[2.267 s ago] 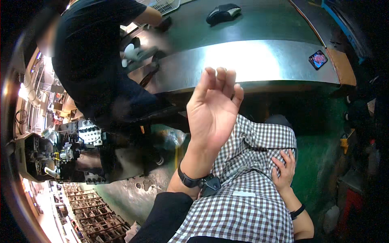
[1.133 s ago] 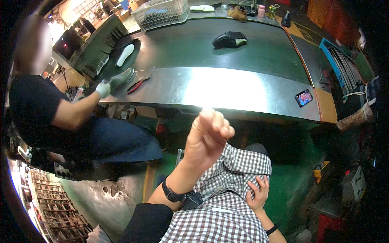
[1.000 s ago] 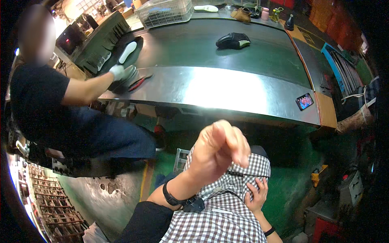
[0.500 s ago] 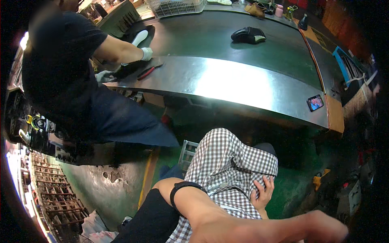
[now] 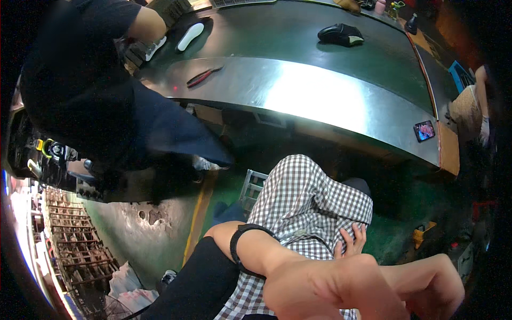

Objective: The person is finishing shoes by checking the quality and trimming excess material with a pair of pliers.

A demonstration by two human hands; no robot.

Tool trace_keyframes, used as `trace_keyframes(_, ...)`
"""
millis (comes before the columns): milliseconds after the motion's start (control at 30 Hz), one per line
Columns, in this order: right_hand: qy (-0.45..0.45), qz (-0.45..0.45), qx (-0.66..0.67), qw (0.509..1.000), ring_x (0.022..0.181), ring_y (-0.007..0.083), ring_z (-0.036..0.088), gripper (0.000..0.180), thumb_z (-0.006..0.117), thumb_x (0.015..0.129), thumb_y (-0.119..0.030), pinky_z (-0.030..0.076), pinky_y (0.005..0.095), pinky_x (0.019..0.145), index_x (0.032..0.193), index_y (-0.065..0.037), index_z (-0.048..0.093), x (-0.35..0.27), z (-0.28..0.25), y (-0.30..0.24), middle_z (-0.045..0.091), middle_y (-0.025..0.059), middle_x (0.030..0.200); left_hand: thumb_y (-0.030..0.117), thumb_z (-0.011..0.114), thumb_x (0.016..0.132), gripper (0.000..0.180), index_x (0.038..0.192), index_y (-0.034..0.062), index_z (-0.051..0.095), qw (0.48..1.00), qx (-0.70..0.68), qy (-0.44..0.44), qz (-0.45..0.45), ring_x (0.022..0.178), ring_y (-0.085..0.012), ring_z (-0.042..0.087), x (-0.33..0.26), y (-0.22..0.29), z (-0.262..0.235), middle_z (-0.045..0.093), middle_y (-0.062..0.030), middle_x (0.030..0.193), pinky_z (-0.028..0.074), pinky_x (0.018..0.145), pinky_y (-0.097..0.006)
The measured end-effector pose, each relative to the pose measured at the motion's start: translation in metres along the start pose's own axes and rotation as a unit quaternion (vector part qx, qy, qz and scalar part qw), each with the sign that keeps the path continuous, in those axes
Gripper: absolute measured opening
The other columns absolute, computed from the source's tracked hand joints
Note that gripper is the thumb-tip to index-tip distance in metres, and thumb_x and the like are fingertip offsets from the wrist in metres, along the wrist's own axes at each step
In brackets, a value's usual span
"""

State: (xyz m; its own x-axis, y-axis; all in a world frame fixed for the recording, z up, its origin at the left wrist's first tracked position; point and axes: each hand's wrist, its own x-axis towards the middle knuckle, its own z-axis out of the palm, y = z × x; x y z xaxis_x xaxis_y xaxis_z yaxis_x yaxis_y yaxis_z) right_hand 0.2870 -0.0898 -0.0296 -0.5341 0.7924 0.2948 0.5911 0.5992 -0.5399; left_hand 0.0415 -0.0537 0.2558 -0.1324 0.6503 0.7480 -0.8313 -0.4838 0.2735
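Close to the camera, my left hand [image 5: 330, 285] is raised at the lower edge, a black band [image 5: 234, 246] around its wrist. Its fingers are bent, but the fingertips run out of the picture, so whether it grips anything is hidden. Beyond it, my right hand [image 5: 352, 242] rests open with fingers spread on brown-and-white checked cloth [image 5: 290, 194] over my lap and bent leg. On the metal workbench [image 5: 245, 82] in front lie red-handled pliers [image 5: 201, 78], a black shoe [image 5: 340, 35], a white sole-shaped piece [image 5: 190, 37] and a lit phone [image 5: 425, 131].
At the left a person in dark clothes [image 5: 80, 90] bends over the bench, forearm at its far left end. A crate [image 5: 242, 2] and a dark bottle [image 5: 411, 24] stand along the back. A slatted rack [image 5: 80, 240] is at lower left. Another arm [image 5: 481, 96] shows at far right.
My left hand has turned and its fingers now bend. The co-worker's forearm has drawn back to the left, away from the white sole-shaped piece. The whole view has shifted slightly.
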Motion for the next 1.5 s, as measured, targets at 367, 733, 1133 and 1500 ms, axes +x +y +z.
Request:
trace_keyframes(367, 0.011, -0.02, -0.009, 1.0, 0.14, 0.0467, 0.036, 0.034, 0.059, 0.085, -0.02, 0.032, 0.0597, 0.114, 0.118, -0.016, 0.068, -0.001, 0.005, 0.01, 0.05, 0.012, 0.142, 0.05, 0.043, 0.104, 0.05, 0.101, 0.0029, 0.059, 1.0, -0.004, -0.008, -0.003, 0.106, -0.0309, 0.055, 0.006, -0.006, -0.001, 0.053, -0.0257, 0.126, 0.042, 0.1, -0.043)
trace_keyframes(733, 0.014, -0.001, -0.008, 1.0, 0.135, 0.0461, 0.042, 0.032, 0.061, 0.086, -0.025, 0.034, 0.0566, 0.112, 0.116, -0.014, 0.07, 0.001, -0.001, 0.0, 0.053, 0.0147, 0.139, 0.061, 0.036, 0.102, 0.06, 0.129, 0.011, 0.056, 0.946, -0.208, 0.228, -0.104, 0.134, -0.0267, 0.047, -0.008, 0.013, -0.061, 0.056, -0.0085, 0.135, 0.039, 0.11, -0.042)
trace_keyframes(1133, 0.01, 0.002, -0.007, 1.0, 0.137, 0.0467, 0.04, 0.032, 0.06, 0.088, -0.022, 0.035, 0.0581, 0.111, 0.118, -0.015, 0.069, 0.002, -0.005, -0.002, 0.052, 0.0145, 0.139, 0.052, 0.049, 0.101, 0.054, 0.129, 0.0073, 0.06, 0.909, -0.224, 0.331, -0.117, 0.137, -0.0256, 0.045, -0.026, 0.007, -0.1, 0.057, -0.0108, 0.138, 0.038, 0.113, -0.044)
trace_keyframes(1500, 0.011, -0.001, -0.012, 1.0, 0.136, 0.0471, 0.04, 0.031, 0.06, 0.088, -0.023, 0.036, 0.0583, 0.111, 0.117, -0.015, 0.07, 0.005, -0.002, -0.001, 0.052, 0.0152, 0.139, 0.046, 0.063, 0.096, 0.038, 0.106, 0.0092, 0.066, 0.915, -0.214, 0.326, -0.103, 0.129, -0.0248, 0.053, -0.03, 0.006, -0.1, 0.063, -0.0082, 0.126, 0.043, 0.108, -0.042)
